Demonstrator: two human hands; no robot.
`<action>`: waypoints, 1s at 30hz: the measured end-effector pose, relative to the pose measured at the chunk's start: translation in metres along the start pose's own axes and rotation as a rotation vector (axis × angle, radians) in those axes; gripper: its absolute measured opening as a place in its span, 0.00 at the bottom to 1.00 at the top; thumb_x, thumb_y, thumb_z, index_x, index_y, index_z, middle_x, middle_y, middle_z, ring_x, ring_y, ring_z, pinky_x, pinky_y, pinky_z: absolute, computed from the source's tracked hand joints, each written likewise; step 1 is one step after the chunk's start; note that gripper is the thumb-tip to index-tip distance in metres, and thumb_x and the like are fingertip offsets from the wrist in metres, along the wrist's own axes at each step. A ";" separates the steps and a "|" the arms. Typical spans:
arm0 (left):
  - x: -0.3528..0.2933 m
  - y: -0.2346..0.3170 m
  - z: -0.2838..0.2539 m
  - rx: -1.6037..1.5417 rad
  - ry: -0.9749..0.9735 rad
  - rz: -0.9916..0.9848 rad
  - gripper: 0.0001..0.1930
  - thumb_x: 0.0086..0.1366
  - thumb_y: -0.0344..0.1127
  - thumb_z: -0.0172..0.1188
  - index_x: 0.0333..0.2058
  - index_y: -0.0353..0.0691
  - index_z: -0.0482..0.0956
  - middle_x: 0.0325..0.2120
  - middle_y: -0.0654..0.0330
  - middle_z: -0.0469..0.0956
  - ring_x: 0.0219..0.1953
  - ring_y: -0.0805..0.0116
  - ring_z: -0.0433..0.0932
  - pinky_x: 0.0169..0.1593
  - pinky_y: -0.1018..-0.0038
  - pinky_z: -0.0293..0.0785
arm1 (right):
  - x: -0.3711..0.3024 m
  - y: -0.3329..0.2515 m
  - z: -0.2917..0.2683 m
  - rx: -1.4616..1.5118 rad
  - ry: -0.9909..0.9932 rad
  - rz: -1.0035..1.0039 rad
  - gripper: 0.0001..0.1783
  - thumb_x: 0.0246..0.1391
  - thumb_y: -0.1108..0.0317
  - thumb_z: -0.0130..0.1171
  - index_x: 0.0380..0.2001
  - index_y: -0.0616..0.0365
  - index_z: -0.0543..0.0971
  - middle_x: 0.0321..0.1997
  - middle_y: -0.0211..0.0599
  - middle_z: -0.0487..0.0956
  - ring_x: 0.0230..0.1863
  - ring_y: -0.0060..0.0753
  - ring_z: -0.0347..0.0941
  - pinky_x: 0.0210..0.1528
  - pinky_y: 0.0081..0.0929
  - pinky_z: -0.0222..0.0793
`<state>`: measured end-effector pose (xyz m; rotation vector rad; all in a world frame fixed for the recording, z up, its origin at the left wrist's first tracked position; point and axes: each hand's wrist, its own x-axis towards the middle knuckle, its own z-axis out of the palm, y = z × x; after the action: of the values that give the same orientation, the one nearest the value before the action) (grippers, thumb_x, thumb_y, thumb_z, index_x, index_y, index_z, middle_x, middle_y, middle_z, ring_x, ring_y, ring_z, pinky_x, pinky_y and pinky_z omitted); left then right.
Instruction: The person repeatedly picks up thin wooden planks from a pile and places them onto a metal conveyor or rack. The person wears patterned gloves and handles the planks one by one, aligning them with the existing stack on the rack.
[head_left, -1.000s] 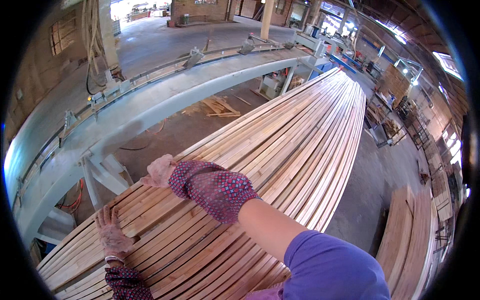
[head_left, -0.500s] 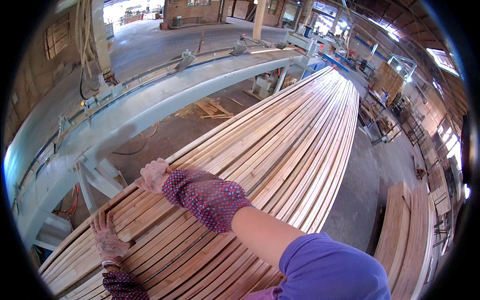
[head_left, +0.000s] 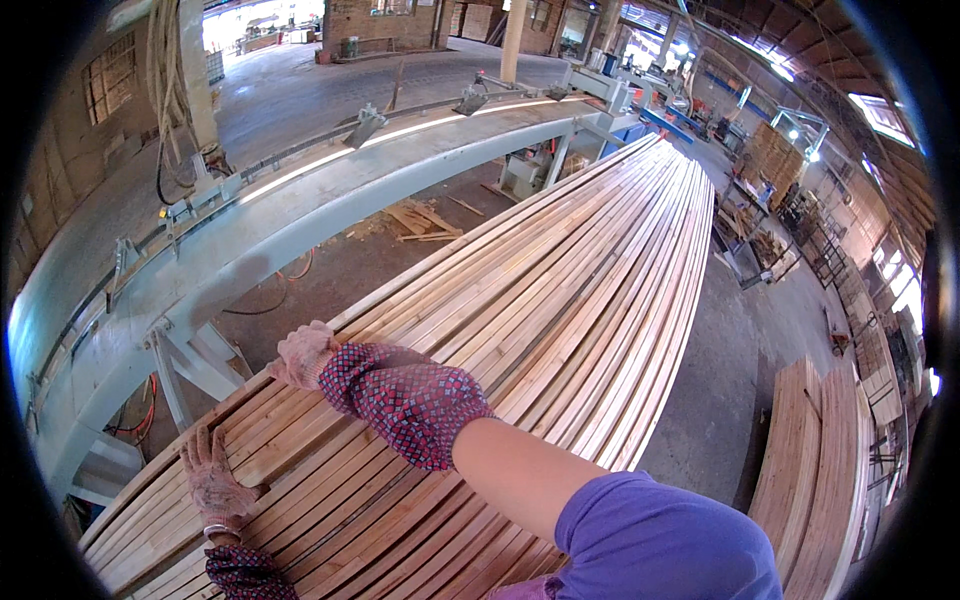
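Note:
A wide layer of long, narrow wooden strips (head_left: 560,290) runs from in front of me to the far end. My left hand (head_left: 218,482), in a stained pinkish work glove, lies on the strips near the left edge with its fingers stretched forward. Farther along that edge, my right hand (head_left: 303,354), gloved likewise, is curled over the outermost wooden strip (head_left: 385,292); its fingertips are hidden. Patterned sleeve covers wrap both forearms, and my right arm crosses above the strips.
Left of the strips stands a long pale blue machine bed (head_left: 300,215) with a rail and clamps; a light wooden strip (head_left: 310,165) lies along it. Offcuts (head_left: 425,217) litter the floor between. Stacked boards (head_left: 805,470) stand at the right.
A light wooden strip has slid along the machine's rail from the far end toward the near left. Both hands have stayed almost in place; the view has shifted slightly.

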<state>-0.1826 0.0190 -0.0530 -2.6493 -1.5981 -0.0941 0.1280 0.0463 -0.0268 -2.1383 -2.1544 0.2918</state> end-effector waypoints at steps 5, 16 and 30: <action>-0.001 0.000 0.001 -0.009 0.032 0.006 0.62 0.32 0.55 0.82 0.69 0.41 0.64 0.70 0.45 0.61 0.74 0.44 0.55 0.79 0.49 0.42 | -0.001 0.001 -0.001 -0.006 0.001 -0.004 0.33 0.67 0.37 0.45 0.47 0.53 0.87 0.49 0.42 0.87 0.56 0.43 0.81 0.61 0.41 0.68; 0.000 -0.005 0.005 0.009 0.026 -0.002 0.61 0.34 0.53 0.80 0.69 0.41 0.64 0.70 0.46 0.61 0.74 0.42 0.56 0.79 0.50 0.43 | -0.002 -0.002 -0.003 0.020 0.010 -0.004 0.32 0.67 0.38 0.46 0.47 0.53 0.86 0.50 0.42 0.86 0.57 0.42 0.80 0.62 0.40 0.67; 0.001 0.007 -0.013 -0.034 -0.054 -0.043 0.60 0.36 0.50 0.80 0.70 0.41 0.64 0.72 0.47 0.60 0.75 0.45 0.54 0.80 0.54 0.44 | -0.001 -0.002 0.001 -0.016 0.042 0.010 0.33 0.66 0.38 0.45 0.43 0.53 0.87 0.46 0.42 0.87 0.53 0.44 0.82 0.61 0.42 0.68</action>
<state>-0.1763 0.0153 -0.0397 -2.6653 -1.6848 -0.0515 0.1258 0.0457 -0.0270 -2.1437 -2.1310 0.2291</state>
